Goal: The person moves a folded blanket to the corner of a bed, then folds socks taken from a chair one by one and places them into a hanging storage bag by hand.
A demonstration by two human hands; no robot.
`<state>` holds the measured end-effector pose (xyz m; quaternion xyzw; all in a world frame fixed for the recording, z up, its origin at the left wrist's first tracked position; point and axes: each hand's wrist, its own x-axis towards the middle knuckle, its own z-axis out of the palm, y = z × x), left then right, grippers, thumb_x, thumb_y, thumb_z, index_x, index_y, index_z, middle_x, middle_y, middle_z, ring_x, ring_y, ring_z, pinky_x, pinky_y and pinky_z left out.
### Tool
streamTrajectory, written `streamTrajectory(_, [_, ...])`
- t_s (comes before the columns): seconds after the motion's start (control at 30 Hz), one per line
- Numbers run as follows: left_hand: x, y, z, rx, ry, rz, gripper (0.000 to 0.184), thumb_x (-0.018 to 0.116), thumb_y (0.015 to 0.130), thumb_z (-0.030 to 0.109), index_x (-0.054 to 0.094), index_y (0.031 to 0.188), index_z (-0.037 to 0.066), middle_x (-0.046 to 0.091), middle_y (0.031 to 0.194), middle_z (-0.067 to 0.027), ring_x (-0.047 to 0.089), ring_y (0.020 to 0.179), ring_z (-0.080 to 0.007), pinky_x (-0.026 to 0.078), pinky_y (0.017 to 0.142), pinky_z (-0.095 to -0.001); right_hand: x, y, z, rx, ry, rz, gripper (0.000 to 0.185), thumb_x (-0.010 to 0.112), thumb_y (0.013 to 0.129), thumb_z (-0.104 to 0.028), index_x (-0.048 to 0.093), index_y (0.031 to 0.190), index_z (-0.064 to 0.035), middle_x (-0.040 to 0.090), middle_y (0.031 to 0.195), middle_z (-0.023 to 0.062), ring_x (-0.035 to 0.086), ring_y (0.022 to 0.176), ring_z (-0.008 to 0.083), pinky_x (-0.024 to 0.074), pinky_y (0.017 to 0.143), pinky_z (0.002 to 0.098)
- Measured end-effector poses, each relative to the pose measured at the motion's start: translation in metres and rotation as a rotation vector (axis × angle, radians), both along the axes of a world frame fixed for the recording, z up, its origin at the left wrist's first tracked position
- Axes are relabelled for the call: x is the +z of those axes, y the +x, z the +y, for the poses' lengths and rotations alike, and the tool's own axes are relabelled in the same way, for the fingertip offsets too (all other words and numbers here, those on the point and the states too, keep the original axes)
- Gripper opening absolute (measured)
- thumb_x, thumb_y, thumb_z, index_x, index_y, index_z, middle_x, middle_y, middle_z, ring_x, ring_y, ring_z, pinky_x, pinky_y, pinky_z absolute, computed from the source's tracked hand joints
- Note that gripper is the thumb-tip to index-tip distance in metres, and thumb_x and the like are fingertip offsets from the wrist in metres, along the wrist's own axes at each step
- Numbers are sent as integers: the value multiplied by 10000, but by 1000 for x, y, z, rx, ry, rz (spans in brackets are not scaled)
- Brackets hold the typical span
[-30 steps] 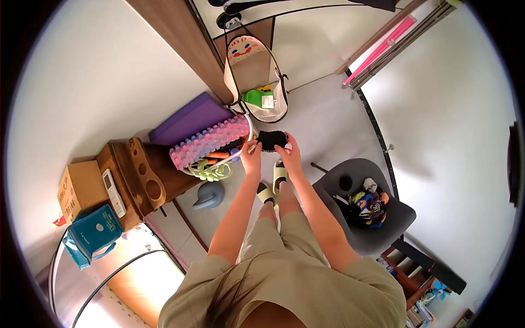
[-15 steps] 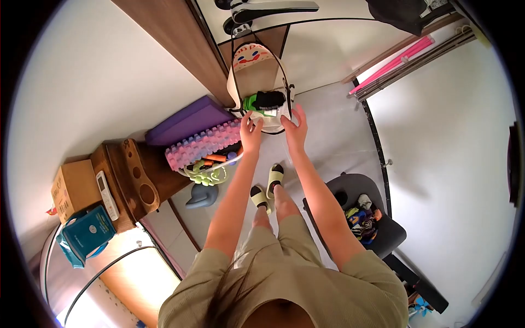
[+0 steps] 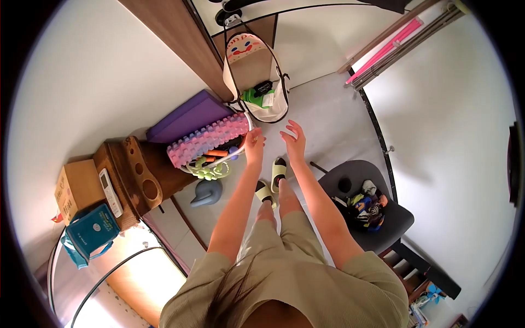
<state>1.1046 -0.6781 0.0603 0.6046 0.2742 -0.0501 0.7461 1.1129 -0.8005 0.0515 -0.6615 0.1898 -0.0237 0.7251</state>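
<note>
My left hand (image 3: 255, 146) holds nothing, its fingers apart and bent, beside the white rim of the basket with the pink and blue bumpy roller (image 3: 210, 139). To its right, my right hand (image 3: 294, 141) is raised over the floor with fingers spread and nothing in it. Beyond both hands hangs an open cream bag (image 3: 276, 112) with black edging and a printed face. Inside the bag lies a small black cloth item (image 3: 263, 88) on top of a green item (image 3: 252, 98) with a white label.
A grey chair (image 3: 396, 221) at the right holds a pile of colourful cloth items (image 3: 367, 206). At the left stand a purple block (image 3: 188, 116), a wooden stand (image 3: 123, 164), a cardboard box (image 3: 82, 188) and a teal bag (image 3: 93, 232). A blue-grey object (image 3: 206, 193) sits on the floor.
The black cloth item, held between both hands a second ago, has gone forward into the bag. Both hands have let go of it, reached toward the bag and drawn back.
</note>
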Motion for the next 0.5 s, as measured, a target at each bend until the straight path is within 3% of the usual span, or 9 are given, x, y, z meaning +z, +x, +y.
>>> streamTrajectory(0.2, [12,-28,-9,-123,-37,-14,229,449,772,51,501,995,58,545,935,-44,554,744,-133,414,619,-236,15,-36,-7,-100,11,-5,412,521,698,24,473,1100,-53,503,1001,121,536,842,155,461,681,236])
streamTrajectory(0.3, [18,-38,-18,-193,-45,-15,226,435,774,47,505,988,60,556,906,-49,555,738,-132,416,618,-239,22,-56,-18,-136,-48,-37,403,493,707,28,478,1098,-69,505,983,106,557,753,147,449,664,225])
streamTrajectory(0.5, [18,-54,-53,-359,-37,8,215,427,763,39,532,950,56,568,871,-47,556,718,-119,416,607,-227,20,-99,-53,-198,-69,-30,360,483,702,69,489,1054,-8,493,927,91,517,801,109,464,679,220])
